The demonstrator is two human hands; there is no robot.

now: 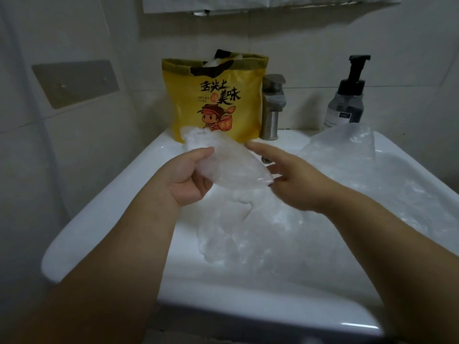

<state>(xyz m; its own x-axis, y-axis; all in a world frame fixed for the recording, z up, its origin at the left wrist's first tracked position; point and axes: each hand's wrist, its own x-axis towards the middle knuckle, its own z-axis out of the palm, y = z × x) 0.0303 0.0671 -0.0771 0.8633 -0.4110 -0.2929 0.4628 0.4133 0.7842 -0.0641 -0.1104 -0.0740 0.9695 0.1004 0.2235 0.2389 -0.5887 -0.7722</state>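
Centre of frame: left grip (188, 180) pinches a crumpled clear plastic bag (223, 162) between thumb and curled fingers, held above the white sink (99, 214). Right grip (293, 180), fingers extended, touches the bag's right edge.

Lower centre: more clear plastic (260, 232) lies in the basin. A further clear sheet (342, 145) stands over the rim at right.

Upper centre: yellow printed bag (218, 100) upright at the back of the sink, metal tap (272, 108) just beside it. Upper right: pump bottle (347, 103). Upper left: grey wall plate (74, 83).
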